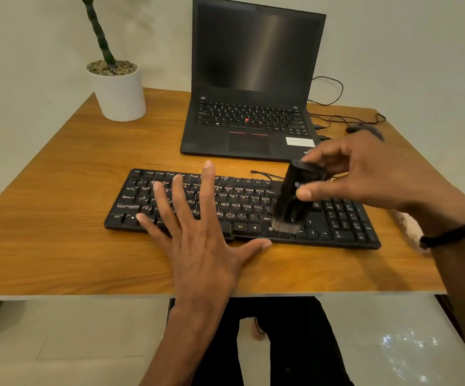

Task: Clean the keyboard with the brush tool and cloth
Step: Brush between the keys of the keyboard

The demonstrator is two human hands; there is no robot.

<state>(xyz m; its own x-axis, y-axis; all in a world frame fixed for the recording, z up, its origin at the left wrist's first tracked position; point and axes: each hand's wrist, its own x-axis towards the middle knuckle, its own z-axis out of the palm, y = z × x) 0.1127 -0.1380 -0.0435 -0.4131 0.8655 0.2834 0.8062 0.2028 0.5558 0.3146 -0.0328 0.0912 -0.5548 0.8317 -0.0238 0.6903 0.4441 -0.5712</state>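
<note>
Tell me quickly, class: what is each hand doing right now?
Left hand: open, fingers spread flat on the black full-size keyboard.
Right hand: gripping the black brush tool, bristles down on the keys.

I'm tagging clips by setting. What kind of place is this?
Probably a home or small-office desk: an open laptop and a wired black keyboard sit on a wooden table, with a potted plant against a plain wall.

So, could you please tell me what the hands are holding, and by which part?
The right hand pinches the brush tool by its upper body, bristles down on the keyboard. The left hand holds nothing.
</note>
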